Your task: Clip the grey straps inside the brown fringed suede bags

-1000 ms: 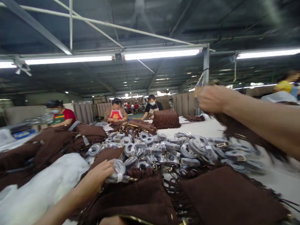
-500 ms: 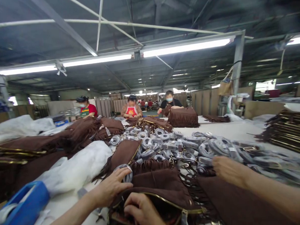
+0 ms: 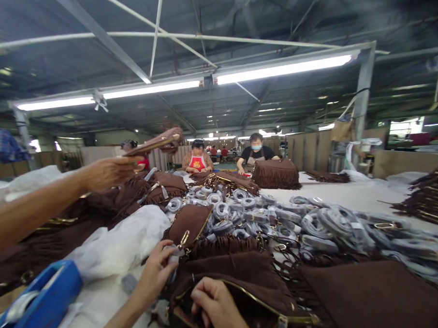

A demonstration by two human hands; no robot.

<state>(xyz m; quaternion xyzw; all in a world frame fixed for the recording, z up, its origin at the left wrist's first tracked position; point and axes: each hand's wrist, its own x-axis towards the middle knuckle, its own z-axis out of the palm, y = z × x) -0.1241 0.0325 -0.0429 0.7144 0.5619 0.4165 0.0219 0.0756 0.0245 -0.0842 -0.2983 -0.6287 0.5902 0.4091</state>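
My left hand (image 3: 156, 273) is pinched on a grey wrapped strap (image 3: 174, 253) whose gold clasp sticks up beside a small brown pouch (image 3: 188, 222). At the bottom edge my right hand (image 3: 214, 305) curls its fingers over the open mouth of a brown fringed bag (image 3: 238, 274) with a gold zip. The bag lies on the white table (image 3: 354, 197) right in front of me. Behind it spreads a pile of several coiled, wrapped straps (image 3: 279, 219).
Another person's arm reaches in from the left; that hand (image 3: 106, 173) lifts a brown bag (image 3: 156, 141). White plastic wrap (image 3: 117, 246) and a blue object (image 3: 40, 307) lie left. Brown bags are stacked left and right (image 3: 429, 198). Two masked workers (image 3: 256, 150) sit across.
The arm that reached in from the right is gone; an arm now reaches in from the left lifting a brown bag. My left hand shifted slightly with the strap; my right stays on the bag.
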